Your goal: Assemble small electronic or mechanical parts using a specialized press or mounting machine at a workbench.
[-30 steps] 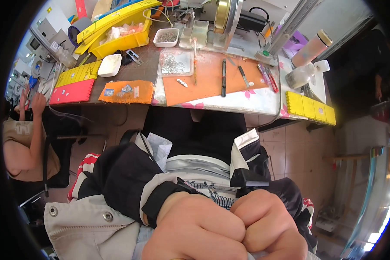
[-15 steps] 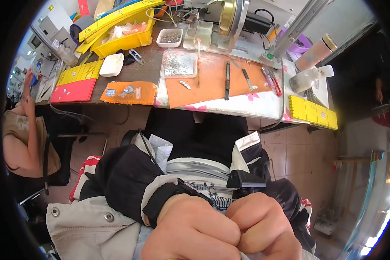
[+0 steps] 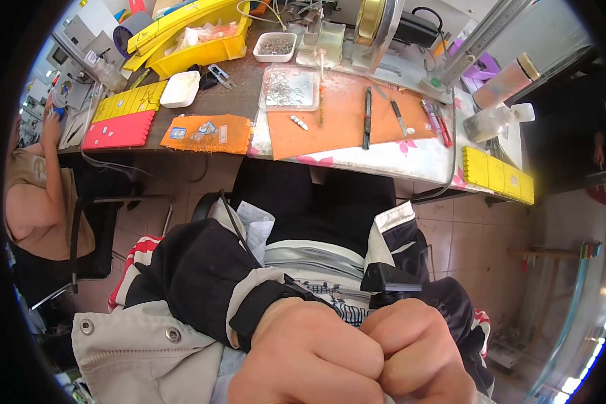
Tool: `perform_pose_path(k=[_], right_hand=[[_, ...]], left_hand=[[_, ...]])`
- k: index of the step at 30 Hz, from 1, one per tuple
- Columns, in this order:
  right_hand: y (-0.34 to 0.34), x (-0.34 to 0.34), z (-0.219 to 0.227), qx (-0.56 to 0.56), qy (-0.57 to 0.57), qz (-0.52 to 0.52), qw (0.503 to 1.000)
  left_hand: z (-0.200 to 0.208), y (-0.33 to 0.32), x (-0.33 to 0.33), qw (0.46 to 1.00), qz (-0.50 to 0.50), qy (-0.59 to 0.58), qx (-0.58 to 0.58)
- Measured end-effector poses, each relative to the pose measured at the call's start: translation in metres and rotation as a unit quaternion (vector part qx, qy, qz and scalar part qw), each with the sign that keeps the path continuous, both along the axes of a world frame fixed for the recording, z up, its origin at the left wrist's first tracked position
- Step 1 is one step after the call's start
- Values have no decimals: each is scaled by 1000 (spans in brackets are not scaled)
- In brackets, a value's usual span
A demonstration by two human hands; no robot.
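My left hand (image 3: 310, 353) and my right hand (image 3: 417, 347) are together at the bottom, close to the camera and in front of my chest. Both have their fingers curled in, and their knuckles touch. Whatever the fingers hold, if anything, is hidden beneath them. Around my left wrist is a black sleeve cuff (image 3: 259, 313). A beige jacket flap with metal snaps (image 3: 145, 357) spreads out beside that forearm. Under the hands lies a printed grey and white shirt (image 3: 316, 254). A small black box-shaped item (image 3: 392, 277) sits against the open jacket.
Ahead is a workbench with an orange mat (image 3: 289, 138), a clear tray of small metal pieces (image 3: 289, 89), a black pen-like tool (image 3: 367, 118), a white dish (image 3: 180, 89), a yellow bin (image 3: 202, 57) and a clear bottle (image 3: 491, 123). Another person (image 3: 44, 195) sits at the left.
The bench and its things have shifted right and slightly up in the picture as the view turned. My hands stay together with fingers curled.
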State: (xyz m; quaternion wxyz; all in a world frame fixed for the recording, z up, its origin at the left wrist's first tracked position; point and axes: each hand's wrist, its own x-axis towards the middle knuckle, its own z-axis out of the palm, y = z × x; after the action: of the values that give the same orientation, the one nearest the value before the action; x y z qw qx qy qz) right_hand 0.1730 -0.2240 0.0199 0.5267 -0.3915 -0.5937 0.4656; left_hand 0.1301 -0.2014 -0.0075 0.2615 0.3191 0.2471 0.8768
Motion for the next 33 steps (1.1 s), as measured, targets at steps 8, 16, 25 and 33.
perform_pose_path(k=[8,16,25,33], right_hand=[[43,32,-63,88,205,280,934],[31,44,-74,63,225,239,943],[45,45,-88,121,266,316,903],[23,-20,-58,247,124,56,959]], left_hand=[[9,-6,11,923,-198,-265,196],[-9,3,-5,983,81,161,33],[-50,8,-55,905,-218,253,264],[-29,15,-24,969,-17,219,109]])
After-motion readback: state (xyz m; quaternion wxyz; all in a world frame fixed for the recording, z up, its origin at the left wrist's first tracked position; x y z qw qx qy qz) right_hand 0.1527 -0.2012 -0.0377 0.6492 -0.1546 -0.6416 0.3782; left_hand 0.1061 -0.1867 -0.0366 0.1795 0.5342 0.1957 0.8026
